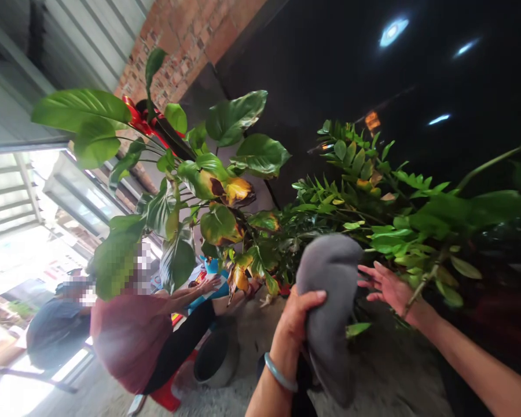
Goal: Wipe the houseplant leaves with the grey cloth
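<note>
Against dark wall and brick, left hand (296, 315) grips a grey cloth (330, 301), right hand (388, 286) spread wide under leafy stems (399, 231); supporting each leaf while wiping seems wise.

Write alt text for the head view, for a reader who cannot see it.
The left hand grips a grey cloth while the open right hand reaches into a small-leaved green plant. To the left, a broad-leaved plant with yellowing leaves stands by a crouching person in a red top.

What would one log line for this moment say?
left hand: holds grey cloth | right hand: open, fingers spread among small-leaved plant | nearby: big-leaved plant, person in red top, grey pot
</note>
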{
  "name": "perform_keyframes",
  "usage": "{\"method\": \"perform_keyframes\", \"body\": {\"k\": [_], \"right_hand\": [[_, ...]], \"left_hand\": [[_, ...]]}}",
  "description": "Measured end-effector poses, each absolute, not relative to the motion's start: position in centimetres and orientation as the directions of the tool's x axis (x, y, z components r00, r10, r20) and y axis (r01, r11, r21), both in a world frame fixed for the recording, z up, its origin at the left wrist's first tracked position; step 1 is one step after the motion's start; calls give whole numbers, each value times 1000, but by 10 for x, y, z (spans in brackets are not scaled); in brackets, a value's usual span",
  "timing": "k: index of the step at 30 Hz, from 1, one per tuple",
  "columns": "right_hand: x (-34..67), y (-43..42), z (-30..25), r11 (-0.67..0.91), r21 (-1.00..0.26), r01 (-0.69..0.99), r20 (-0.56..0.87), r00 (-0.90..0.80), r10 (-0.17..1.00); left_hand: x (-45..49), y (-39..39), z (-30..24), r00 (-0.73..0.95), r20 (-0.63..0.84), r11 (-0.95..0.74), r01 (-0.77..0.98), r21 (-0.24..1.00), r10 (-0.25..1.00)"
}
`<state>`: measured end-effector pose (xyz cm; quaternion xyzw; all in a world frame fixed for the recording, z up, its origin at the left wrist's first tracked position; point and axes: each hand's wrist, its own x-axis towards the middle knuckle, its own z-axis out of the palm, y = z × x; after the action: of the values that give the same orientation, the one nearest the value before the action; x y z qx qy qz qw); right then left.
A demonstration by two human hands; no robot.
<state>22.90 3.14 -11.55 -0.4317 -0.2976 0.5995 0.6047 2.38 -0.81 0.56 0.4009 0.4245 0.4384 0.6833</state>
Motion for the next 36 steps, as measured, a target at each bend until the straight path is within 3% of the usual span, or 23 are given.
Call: {"method": "perform_keyframes", "body": {"k": [4,8,11,14,17,19,21,25,29,36], "right_hand": [[226,30,-106,-136,-850,-509,-228,121,966],[223,27,-101,-145,-845,-514,-245,131,961],[224,27,-104,-151,-853,-500,-253,142,957],[224,30,-110,-124,-856,-501,-233,161,959],[223,32,-112,-114,-870,-480,-222,174,959],[221,32,-110,-110,-864,-491,-224,180,958],[219,32,-108,-96,-850,-518,-222,187,957],[220,31,-108,-93,-853,-514,-231,211,950],[226,33,-112,-151,-866,-477,-283,218,934],[225,35,-111,-162,-868,-470,-289,211,934]], "left_hand": [[30,10,-1,110,-269,290,-269,919,957],[25,-10,-42,208,-414,427,-23,904,886],[6,-29,-48,300,-441,455,27,890,846],[-19,-32,-21,347,-314,369,-101,924,883],[-38,-17,11,131,-205,237,-329,914,970],[-40,-7,18,-60,-272,213,-473,855,960],[-34,-4,4,-138,-424,288,-547,786,895],[-15,-30,-60,-23,-651,593,-387,706,759],[-15,-56,-82,203,-565,598,-350,721,800],[-26,-14,-3,-67,-502,397,-528,751,862]]}}
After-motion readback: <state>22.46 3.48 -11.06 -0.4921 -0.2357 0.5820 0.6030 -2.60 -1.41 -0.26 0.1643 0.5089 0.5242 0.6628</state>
